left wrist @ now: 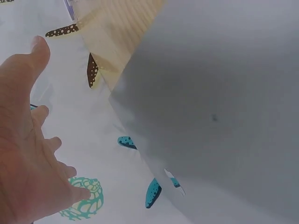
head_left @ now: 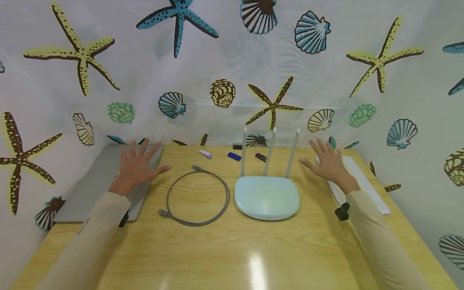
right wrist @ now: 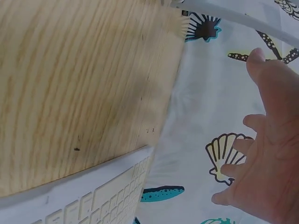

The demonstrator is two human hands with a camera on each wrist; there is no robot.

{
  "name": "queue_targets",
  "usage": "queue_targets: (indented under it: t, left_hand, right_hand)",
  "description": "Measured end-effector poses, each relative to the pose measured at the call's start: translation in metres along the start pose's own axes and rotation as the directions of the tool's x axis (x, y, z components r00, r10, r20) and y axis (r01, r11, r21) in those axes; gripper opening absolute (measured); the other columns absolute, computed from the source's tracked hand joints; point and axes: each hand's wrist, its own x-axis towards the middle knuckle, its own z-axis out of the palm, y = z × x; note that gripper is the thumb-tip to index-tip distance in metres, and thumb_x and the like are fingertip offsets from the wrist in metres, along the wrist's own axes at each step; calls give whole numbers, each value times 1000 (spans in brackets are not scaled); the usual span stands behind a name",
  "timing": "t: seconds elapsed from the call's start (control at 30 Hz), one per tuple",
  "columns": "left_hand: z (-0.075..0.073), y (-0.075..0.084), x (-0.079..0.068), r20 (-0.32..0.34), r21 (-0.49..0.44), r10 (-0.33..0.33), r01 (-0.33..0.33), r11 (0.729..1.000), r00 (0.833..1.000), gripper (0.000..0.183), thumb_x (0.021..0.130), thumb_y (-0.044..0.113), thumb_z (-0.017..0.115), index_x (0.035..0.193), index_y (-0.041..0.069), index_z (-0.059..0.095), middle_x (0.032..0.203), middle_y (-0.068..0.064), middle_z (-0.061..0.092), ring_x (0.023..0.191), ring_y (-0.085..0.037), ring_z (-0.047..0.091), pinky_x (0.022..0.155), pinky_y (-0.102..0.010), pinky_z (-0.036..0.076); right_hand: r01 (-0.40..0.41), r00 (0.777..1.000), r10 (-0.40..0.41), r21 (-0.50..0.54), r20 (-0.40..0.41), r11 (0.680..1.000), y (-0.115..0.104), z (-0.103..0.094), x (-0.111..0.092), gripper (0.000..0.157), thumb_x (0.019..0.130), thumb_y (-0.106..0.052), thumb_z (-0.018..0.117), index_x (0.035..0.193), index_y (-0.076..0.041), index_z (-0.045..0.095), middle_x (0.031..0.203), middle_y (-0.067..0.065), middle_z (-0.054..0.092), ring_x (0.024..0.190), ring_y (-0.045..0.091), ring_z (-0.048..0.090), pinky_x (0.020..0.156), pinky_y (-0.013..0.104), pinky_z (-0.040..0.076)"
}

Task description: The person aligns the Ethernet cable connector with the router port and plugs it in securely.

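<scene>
From my remote seat I see the left hand (head_left: 135,167) above the laptop (head_left: 88,181) at ten o'clock, fingers spread apart. The right hand (head_left: 328,163), fingers also apart, hovers by the keyboard (head_left: 360,175) at two. Between them sits the router (head_left: 267,197), the cable (head_left: 199,224) at its nine.

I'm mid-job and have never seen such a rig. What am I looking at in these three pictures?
No robot here: these are a human left hand and right hand, bare, fingers spread, holding nothing. The wide picture is taken from the head, looking forward and down; the other two come from the wrists, one each. On the table lie a laptop, a looped cable, a router, four small sticks and a keyboard. Left is by the laptop, right by the keyboard.
</scene>
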Motion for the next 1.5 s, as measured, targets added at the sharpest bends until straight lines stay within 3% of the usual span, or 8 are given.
queue_targets:
  t: [0.17, 0.33, 0.5, 0.63, 0.77, 0.93, 1.3, 1.5]
  left_hand:
    - [3, 8, -5, -141, -30, 39, -44, 999, 989, 65, 94, 43, 62, 147, 10, 42, 148, -28, 40, 130, -55, 40, 102, -72, 35]
    - [4, 39, -8, -191, -271, 40, -92, 958, 981, 38, 100, 25, 56, 128, 0, 57, 121, -23, 63, 97, -40, 64, 74, -55, 55]
    - [4, 85, -10, -95, -522, 28, -74, 850, 995, 30, 102, 24, 54, 124, 4, 59, 116, -18, 66, 98, -34, 66, 79, -48, 58]
    - [10, 119, -13, 26, -697, 28, -2, 717, 999, 28, 102, 22, 54, 123, 4, 58, 118, -21, 64, 101, -36, 67, 78, -46, 61]
    - [21, 149, -18, 146, -817, 26, 106, 566, 989, 28, 102, 18, 54, 123, 0, 57, 119, -26, 62, 100, -40, 68, 77, -45, 63]
    - [32, 182, -18, 273, -855, 13, 236, 462, 962, 29, 102, 16, 54, 123, -2, 56, 122, -26, 60, 100, -39, 68, 78, -42, 63]
    - [48, 222, -11, 339, -814, -18, 303, 495, 941, 27, 98, 15, 61, 119, -2, 59, 106, -21, 64, 83, -28, 69, 71, -36, 63]
    - [56, 229, -9, 298, -740, 18, 219, 636, 954, 41, 93, 19, 68, 124, -5, 57, 112, -22, 67, 69, -22, 69, 61, -30, 60]
  right_hand:
    - [-1, 1000, 4, 157, -22, 988, -7, 2, -8, 79, 99, -54, 48, 156, -6, 20, 158, 28, 22, 142, 51, 26, 111, 72, 25]
    - [-46, 998, 60, 362, -28, 931, -21, 6, -19, 59, 102, -40, 49, 143, 2, 40, 138, 28, 49, 120, 45, 54, 93, 56, 53]
    - [-83, 997, 69, 557, 46, 826, -39, 10, -27, 45, 103, -29, 52, 131, 6, 49, 127, 29, 57, 109, 43, 63, 84, 49, 60]
    - [-122, 992, 67, 650, 109, 750, -51, 14, -35, 40, 102, -24, 53, 126, 8, 52, 127, 31, 57, 108, 42, 64, 85, 48, 61]
    - [-157, 987, 93, 665, 131, 730, -59, 18, -44, 35, 101, -21, 55, 122, 6, 56, 122, 29, 59, 105, 39, 64, 85, 46, 61]
    - [-178, 984, 119, 658, 134, 732, -64, 23, -52, 31, 99, -19, 58, 118, 6, 58, 115, 27, 63, 97, 35, 67, 81, 45, 62]
    - [-285, 957, 200, 565, 210, 774, -60, 31, -59, 48, 93, -35, 68, 120, 3, 55, 122, 26, 58, 90, 28, 68, 72, 37, 63]
    - [-314, 945, 227, 469, 235, 826, -64, 36, -58, 52, 86, -39, 75, 111, 3, 61, 110, 21, 64, 96, 28, 63, 73, 32, 58]
